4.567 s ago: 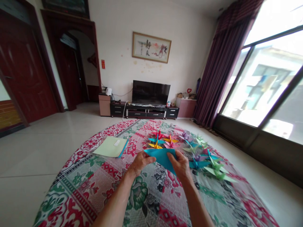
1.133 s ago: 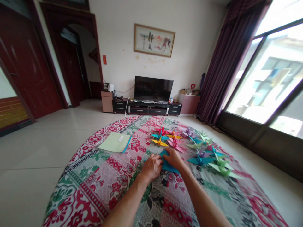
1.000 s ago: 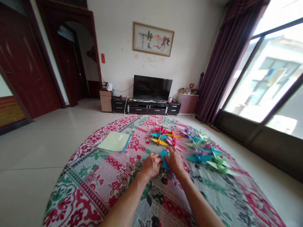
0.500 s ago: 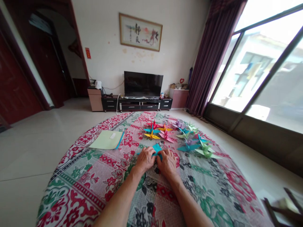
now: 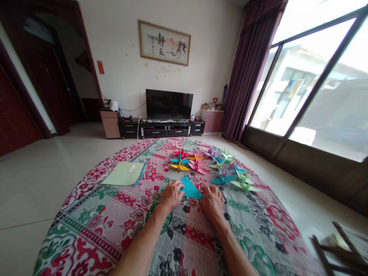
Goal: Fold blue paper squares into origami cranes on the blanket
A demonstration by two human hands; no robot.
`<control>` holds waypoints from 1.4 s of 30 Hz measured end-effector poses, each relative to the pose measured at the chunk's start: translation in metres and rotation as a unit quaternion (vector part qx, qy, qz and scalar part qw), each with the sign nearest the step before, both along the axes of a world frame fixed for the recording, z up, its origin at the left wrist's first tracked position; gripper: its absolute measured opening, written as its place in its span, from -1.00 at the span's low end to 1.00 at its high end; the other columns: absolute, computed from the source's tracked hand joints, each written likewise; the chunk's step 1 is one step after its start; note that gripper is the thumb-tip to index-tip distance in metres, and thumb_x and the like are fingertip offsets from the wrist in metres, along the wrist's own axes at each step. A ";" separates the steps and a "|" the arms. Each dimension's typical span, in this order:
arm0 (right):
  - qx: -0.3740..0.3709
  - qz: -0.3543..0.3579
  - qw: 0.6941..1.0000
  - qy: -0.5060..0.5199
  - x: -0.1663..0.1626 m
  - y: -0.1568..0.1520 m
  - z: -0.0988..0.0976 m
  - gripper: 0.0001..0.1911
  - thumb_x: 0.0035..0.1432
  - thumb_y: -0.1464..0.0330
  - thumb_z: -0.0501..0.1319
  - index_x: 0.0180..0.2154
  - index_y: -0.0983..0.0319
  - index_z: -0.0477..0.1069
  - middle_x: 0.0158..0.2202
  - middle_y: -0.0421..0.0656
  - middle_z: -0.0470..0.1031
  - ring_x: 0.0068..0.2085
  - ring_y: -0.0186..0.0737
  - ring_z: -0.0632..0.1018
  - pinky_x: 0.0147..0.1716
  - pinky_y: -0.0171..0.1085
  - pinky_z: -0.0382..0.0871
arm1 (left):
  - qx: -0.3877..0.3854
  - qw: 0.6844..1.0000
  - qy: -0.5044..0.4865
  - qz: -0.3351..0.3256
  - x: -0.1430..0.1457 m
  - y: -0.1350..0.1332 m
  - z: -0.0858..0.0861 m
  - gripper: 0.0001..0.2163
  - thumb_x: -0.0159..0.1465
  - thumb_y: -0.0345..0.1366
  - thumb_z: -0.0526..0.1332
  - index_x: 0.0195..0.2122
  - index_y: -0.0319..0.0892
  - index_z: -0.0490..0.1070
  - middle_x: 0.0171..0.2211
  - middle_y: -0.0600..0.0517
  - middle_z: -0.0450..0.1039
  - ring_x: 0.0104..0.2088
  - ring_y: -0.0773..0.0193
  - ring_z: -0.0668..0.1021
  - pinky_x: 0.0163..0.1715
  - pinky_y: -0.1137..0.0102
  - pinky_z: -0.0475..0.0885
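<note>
A blue sheet of origami paper (image 5: 189, 189), folded to a triangle, lies on the tablecloth between my two hands. My left hand (image 5: 173, 194) has its fingers bent and pressed together on the paper's left part, with a small blue tip showing beyond it. At the right corner, my right hand (image 5: 213, 201) grips the paper with curled fingers; its fingertips are partly hidden. Beyond the hands stand several folded paper cranes, among them a yellow crane (image 5: 179, 166), a pink crane (image 5: 197, 166), a blue crane (image 5: 223, 178) and a light green crane (image 5: 245, 184).
A stack of light green and blue paper (image 5: 122, 173) lies to the left, with a small white piece on top. The round table wears a floral tablecloth (image 5: 143, 230). A television (image 5: 169, 104) stands by the far wall, and a wooden stool (image 5: 339, 249) is at lower right.
My right hand has slid right, away from my left hand, along the paper's near edge. More of the blue triangle shows between them. The camera view has shifted slightly.
</note>
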State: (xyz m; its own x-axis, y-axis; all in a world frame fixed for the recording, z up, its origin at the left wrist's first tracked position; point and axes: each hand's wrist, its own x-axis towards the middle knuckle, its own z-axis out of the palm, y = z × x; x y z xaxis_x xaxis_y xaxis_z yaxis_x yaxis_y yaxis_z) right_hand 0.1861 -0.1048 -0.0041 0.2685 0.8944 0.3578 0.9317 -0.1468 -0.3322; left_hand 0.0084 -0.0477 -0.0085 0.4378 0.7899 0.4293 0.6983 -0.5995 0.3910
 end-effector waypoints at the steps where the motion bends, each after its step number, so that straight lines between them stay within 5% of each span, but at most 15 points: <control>1: -0.003 -0.004 1.000 0.004 0.002 0.000 0.000 -0.70 0.11 0.41 0.03 -0.14 0.05 0.38 -0.10 -0.14 0.33 -0.14 -0.13 0.34 -0.24 -0.22 0.07 | -0.001 1.000 0.000 0.001 0.000 0.000 0.000 -0.84 0.15 -0.38 0.12 -0.24 -0.16 0.40 -0.17 0.00 0.41 -0.14 0.22 0.41 -0.07 0.31 0.24; 6: 0.033 -0.022 0.999 0.018 -0.001 0.000 0.006 -0.68 0.06 0.53 0.00 -0.22 0.16 0.41 -0.15 -0.10 0.38 -0.15 -0.14 0.36 -0.22 -0.24 0.09 | -0.007 1.000 0.009 0.003 0.001 0.001 -0.001 -0.84 0.16 -0.36 0.12 -0.23 -0.15 0.41 -0.18 0.01 0.42 -0.14 0.21 0.41 -0.07 0.32 0.24; 10: 0.107 0.081 0.991 0.014 -0.019 0.002 0.012 -0.67 0.06 0.55 -0.02 -0.20 0.19 0.39 -0.18 -0.12 0.40 -0.13 -0.20 0.36 -0.15 -0.26 0.09 | -0.009 1.000 0.017 0.004 0.001 0.001 0.000 -0.84 0.17 -0.35 0.10 -0.23 -0.14 0.40 -0.17 0.01 0.41 -0.11 0.22 0.39 -0.06 0.31 0.23; 16: 0.049 0.184 0.981 0.036 -0.036 0.004 0.010 -0.75 0.15 0.45 -0.02 -0.30 0.17 0.42 -0.30 -0.14 0.43 -0.23 -0.24 0.40 -0.21 -0.33 0.16 | -0.009 1.000 0.016 0.023 0.003 -0.003 0.001 -0.85 0.19 -0.30 0.11 -0.23 -0.14 0.38 -0.18 0.00 0.38 -0.12 0.21 0.38 -0.07 0.30 0.24; 26: 0.034 0.163 0.985 0.050 -0.035 0.007 0.006 -0.76 0.16 0.38 0.00 -0.31 0.17 0.45 -0.29 -0.13 0.39 -0.24 -0.23 0.40 -0.22 -0.33 0.20 | -0.014 0.999 0.004 0.035 0.006 -0.003 0.001 -0.84 0.12 -0.29 0.18 -0.26 -0.15 0.38 -0.22 0.01 0.37 -0.16 0.21 0.39 -0.11 0.32 0.26; 42: 0.027 0.163 0.986 0.034 -0.032 0.010 0.007 -0.75 0.14 0.36 0.03 -0.28 0.14 0.48 -0.30 -0.13 0.38 -0.25 -0.23 0.41 -0.22 -0.32 0.19 | -0.068 0.990 0.030 0.123 -0.056 0.020 0.004 -0.58 0.02 -0.30 0.23 -0.05 -0.13 0.36 -0.05 -0.05 0.34 -0.05 0.13 0.38 -0.01 0.29 0.22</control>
